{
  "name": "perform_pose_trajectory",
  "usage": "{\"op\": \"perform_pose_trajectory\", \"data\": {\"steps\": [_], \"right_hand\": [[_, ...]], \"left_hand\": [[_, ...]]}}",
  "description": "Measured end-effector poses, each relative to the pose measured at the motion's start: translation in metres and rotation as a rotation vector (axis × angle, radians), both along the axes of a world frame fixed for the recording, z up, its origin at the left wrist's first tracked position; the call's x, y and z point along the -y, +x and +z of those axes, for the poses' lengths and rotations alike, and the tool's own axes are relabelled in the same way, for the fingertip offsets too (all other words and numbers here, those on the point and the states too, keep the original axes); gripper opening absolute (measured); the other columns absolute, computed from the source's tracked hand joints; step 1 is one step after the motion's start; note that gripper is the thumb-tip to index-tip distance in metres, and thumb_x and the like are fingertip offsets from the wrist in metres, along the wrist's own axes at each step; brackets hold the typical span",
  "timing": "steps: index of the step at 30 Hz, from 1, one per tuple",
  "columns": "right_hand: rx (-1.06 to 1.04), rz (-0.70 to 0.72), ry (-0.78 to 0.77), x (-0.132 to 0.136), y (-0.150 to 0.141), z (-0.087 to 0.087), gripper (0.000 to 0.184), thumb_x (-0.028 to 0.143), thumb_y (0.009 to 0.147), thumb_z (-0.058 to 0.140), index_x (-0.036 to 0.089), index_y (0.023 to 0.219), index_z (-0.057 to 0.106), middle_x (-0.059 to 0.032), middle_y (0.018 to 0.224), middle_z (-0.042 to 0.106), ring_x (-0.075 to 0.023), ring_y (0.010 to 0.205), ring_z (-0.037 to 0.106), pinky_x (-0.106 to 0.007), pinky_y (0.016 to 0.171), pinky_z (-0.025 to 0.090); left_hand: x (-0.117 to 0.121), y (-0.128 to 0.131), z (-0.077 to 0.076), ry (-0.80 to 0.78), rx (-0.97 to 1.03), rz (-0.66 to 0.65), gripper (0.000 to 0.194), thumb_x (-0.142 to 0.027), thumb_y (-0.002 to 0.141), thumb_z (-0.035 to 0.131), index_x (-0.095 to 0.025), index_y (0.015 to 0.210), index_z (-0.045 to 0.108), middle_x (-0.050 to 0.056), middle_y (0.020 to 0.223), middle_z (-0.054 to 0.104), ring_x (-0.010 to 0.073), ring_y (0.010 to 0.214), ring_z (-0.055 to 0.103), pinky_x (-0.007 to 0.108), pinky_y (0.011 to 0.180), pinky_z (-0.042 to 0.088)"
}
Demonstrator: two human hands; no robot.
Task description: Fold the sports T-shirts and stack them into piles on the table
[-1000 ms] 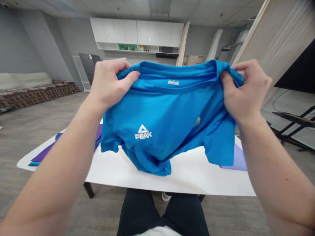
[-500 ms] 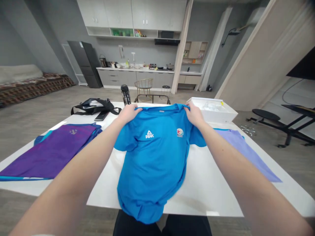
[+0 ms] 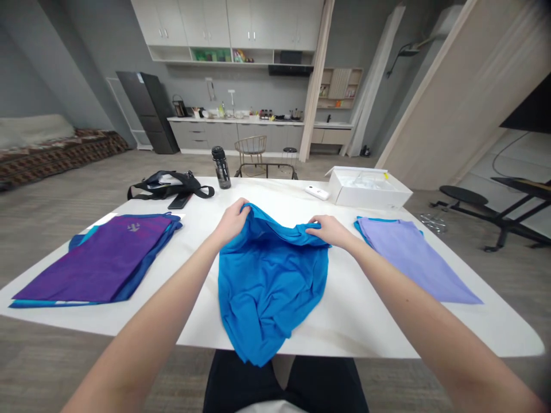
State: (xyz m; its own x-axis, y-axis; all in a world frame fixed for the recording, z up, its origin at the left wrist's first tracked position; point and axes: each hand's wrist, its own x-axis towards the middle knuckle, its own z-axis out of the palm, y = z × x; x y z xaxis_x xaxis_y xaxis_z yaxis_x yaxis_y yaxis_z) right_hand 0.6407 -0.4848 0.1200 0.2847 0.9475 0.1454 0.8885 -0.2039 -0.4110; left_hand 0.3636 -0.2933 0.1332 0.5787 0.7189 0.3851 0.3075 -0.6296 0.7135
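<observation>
Purple cloth [image 3: 99, 264] lay on the left of the white table [image 3: 365, 332]; further along, the left hand [image 3: 231, 222] pinched the far rim of a blue garment [image 3: 271, 287], whose long axis ran from the fingers back toward the person's legs [image 3: 239, 384], its tip past the table's near edge; the right hand [image 3: 332, 231], about equally close, pinched the rim's other end; lilac cloth [image 3: 415, 258] lay to its right.
</observation>
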Motion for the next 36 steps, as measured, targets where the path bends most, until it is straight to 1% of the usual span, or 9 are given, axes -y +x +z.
{"op": "perform_pose_trajectory", "data": {"steps": [3, 6, 13, 17, 21, 23, 26, 31, 36], "right_hand": [[0.027, -0.046, 0.158, 0.030, -0.017, 0.023, 0.021, 0.039, 0.094, 0.059, 0.022, 0.097, 0.070, -0.0060, 0.096, 0.076, -0.0243, 0.090, 0.069, -0.031, 0.079, 0.048], [0.136, -0.142, 0.472, 0.064, -0.043, 0.068, 0.029, 0.046, 0.100, 0.051, 0.023, 0.108, 0.066, -0.0050, 0.090, 0.074, -0.0243, 0.083, 0.069, -0.031, 0.072, 0.047], [0.637, -0.281, 1.036, 0.117, -0.093, 0.216, 0.042, 0.051, 0.106, 0.034, 0.020, 0.114, 0.061, -0.0097, 0.091, 0.072, -0.0257, 0.084, 0.069, -0.033, 0.068, 0.045], [0.755, -0.281, 1.046, 0.112, -0.084, 0.282, 0.049, 0.050, 0.109, 0.022, 0.019, 0.119, 0.059, -0.0105, 0.102, 0.072, -0.0227, 0.089, 0.068, -0.032, 0.072, 0.044], [0.808, -0.315, 0.904, 0.080, -0.053, 0.301, 0.052, 0.048, 0.110, 0.018, 0.016, 0.126, 0.056, -0.0113, 0.107, 0.071, -0.0228, 0.093, 0.067, -0.033, 0.076, 0.042], [0.819, -0.353, 0.784, 0.055, -0.034, 0.288, 0.051, 0.046, 0.110, 0.019, 0.013, 0.131, 0.053, -0.0134, 0.109, 0.070, -0.0259, 0.096, 0.066, -0.034, 0.077, 0.042], [0.817, -0.404, 0.556, 0.010, -0.004, 0.240, 0.051, 0.043, 0.110, 0.020, 0.011, 0.134, 0.051, -0.0169, 0.108, 0.071, -0.0296, 0.096, 0.066, -0.034, 0.076, 0.040], [0.762, -0.383, 0.183, -0.073, 0.040, 0.100, 0.047, 0.042, 0.109, 0.023, 0.015, 0.125, 0.058, -0.0182, 0.104, 0.072, -0.0289, 0.091, 0.067, -0.031, 0.071, 0.036], [0.628, -0.311, -0.111, -0.139, 0.066, -0.038, 0.043, 0.042, 0.109, 0.026, 0.018, 0.120, 0.061, -0.0164, 0.108, 0.072, -0.0269, 0.096, 0.067, -0.031, 0.073, 0.038]], "left_hand": [[0.024, -0.024, 0.009, 0.006, 0.195, 0.147, 0.017, -0.032, 0.096, 0.044, -0.023, 0.097, 0.058, -0.002, 0.078, 0.061, 0.0171, 0.076, 0.058, 0.028, 0.072, 0.046], [0.046, -0.048, 0.045, 0.213, 0.366, 0.296, 0.018, -0.034, 0.099, 0.045, -0.022, 0.102, 0.059, -0.001, 0.083, 0.063, 0.0160, 0.078, 0.061, 0.026, 0.075, 0.045], [0.111, -0.082, 0.214, 0.771, 0.450, 0.428, 0.034, -0.043, 0.107, 0.038, -0.017, 0.115, 0.058, 0.004, 0.105, 0.066, 0.0191, 0.105, 0.067, 0.031, 0.095, 0.045], [0.122, -0.085, 0.295, 0.803, 0.277, 0.445, 0.041, -0.046, 0.108, 0.035, -0.016, 0.119, 0.060, 0.004, 0.112, 0.065, 0.0242, 0.121, 0.061, 0.042, 0.107, 0.040], [0.094, -0.068, 0.316, 0.752, 0.041, 0.508, 0.043, -0.044, 0.107, 0.040, -0.014, 0.128, 0.061, 0.010, 0.113, 0.065, 0.0339, 0.124, 0.058, 0.055, 0.105, 0.040], [0.066, -0.051, 0.300, 0.733, -0.102, 0.487, 0.045, -0.047, 0.106, 0.038, -0.016, 0.130, 0.061, 0.012, 0.115, 0.066, 0.0350, 0.122, 0.060, 0.055, 0.102, 0.043], [0.011, -0.018, 0.243, 0.651, -0.352, 0.451, 0.048, -0.053, 0.104, 0.037, -0.020, 0.128, 0.061, 0.014, 0.115, 0.067, 0.0357, 0.118, 0.063, 0.051, 0.098, 0.047], [-0.081, 0.037, 0.091, 0.514, -0.650, 0.366, 0.054, -0.056, 0.103, 0.026, -0.021, 0.127, 0.060, 0.018, 0.114, 0.070, 0.0361, 0.110, 0.067, 0.047, 0.091, 0.050], [-0.143, 0.075, -0.055, 0.287, -0.868, 0.266, 0.054, -0.054, 0.103, 0.027, -0.018, 0.119, 0.066, 0.019, 0.111, 0.073, 0.0334, 0.105, 0.070, 0.040, 0.085, 0.052]]}}
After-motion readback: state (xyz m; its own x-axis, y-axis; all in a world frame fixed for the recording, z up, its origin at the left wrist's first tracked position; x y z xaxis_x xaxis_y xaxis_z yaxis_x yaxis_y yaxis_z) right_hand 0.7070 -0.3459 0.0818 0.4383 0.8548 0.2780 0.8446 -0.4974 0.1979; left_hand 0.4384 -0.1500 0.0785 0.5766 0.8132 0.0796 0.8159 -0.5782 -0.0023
